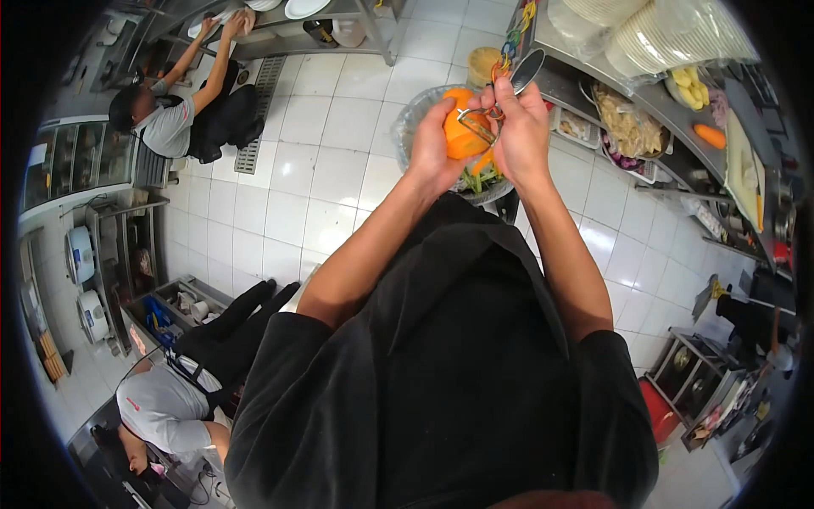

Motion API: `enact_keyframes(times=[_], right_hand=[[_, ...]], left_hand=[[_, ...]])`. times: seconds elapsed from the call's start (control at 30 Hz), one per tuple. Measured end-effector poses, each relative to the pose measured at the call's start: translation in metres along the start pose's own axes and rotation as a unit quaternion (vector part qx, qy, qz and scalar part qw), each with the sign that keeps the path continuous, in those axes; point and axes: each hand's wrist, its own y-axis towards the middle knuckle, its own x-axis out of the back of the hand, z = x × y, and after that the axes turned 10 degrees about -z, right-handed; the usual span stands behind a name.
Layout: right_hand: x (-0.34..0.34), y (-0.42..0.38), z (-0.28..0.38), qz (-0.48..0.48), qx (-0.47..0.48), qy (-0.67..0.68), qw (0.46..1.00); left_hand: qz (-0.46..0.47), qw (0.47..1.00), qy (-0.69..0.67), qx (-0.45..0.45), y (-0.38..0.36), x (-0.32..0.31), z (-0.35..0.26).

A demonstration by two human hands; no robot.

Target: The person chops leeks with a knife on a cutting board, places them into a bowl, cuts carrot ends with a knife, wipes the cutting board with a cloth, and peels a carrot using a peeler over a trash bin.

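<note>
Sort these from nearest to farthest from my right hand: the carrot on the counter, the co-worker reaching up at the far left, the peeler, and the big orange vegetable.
1. Peeler, held in your right hand.
2. Orange vegetable, in your left hand, under the blade.
3. Carrot, off to your right.
4. Co-worker, well off to your left.

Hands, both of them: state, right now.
Left hand: closed around the orange-colored produce.
Right hand: closed on the peeler.
</note>
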Motion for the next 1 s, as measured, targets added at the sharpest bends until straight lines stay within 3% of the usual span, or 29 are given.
enact_keyframes(times=[0.07, 0.2, 0.3, 0.4, 0.47, 0.5, 0.6, 0.63, 0.7, 0.8, 0.83, 1.0], right_hand=[[0.001, -0.002, 0.000, 0.006, -0.010, 0.008, 1.000], [0.003, 0.004, -0.006, -0.012, -0.025, 0.020, 0.999], [0.003, 0.025, -0.012, -0.077, -0.033, -0.005, 0.996], [0.021, 0.076, -0.050, -0.082, 0.029, -0.145, 0.986], [0.050, 0.111, -0.082, -0.115, 0.025, -0.318, 0.941], [0.062, 0.121, -0.096, -0.123, 0.018, -0.403, 0.907], [0.087, 0.134, -0.107, -0.132, 0.169, -0.499, 0.840], [0.080, 0.128, -0.094, -0.125, 0.170, -0.507, 0.836], [0.058, 0.103, -0.066, -0.113, 0.129, -0.384, 0.907], [0.024, 0.059, -0.021, -0.076, 0.022, -0.138, 0.987], [0.018, 0.045, -0.010, -0.062, -0.022, -0.046, 0.997], [-0.002, -0.005, 0.006, 0.010, -0.025, 0.029, 0.999]], left_hand=[[-0.021, 1.000, 0.006, 0.000, 0.000, 0.001, 0.002], [0.032, 0.999, 0.014, -0.020, -0.005, 0.007, 0.004], [0.058, 0.998, 0.009, -0.009, -0.013, 0.017, 0.006], [0.066, 0.997, 0.010, 0.042, -0.023, 0.028, 0.003], [0.108, 0.993, 0.013, 0.056, -0.033, 0.028, -0.003], [0.086, 0.995, 0.009, 0.041, -0.038, 0.022, -0.006], [0.059, 0.997, -0.036, 0.027, -0.032, 0.027, -0.009], [0.038, 0.999, -0.032, 0.020, -0.030, 0.027, -0.011], [-0.005, 1.000, -0.022, 0.009, -0.029, 0.023, -0.013], [0.012, 0.999, -0.015, 0.029, -0.022, 0.028, -0.016], [0.012, 0.999, -0.021, 0.026, -0.018, 0.030, -0.014], [0.045, 0.998, -0.036, 0.016, -0.010, 0.016, -0.007]])
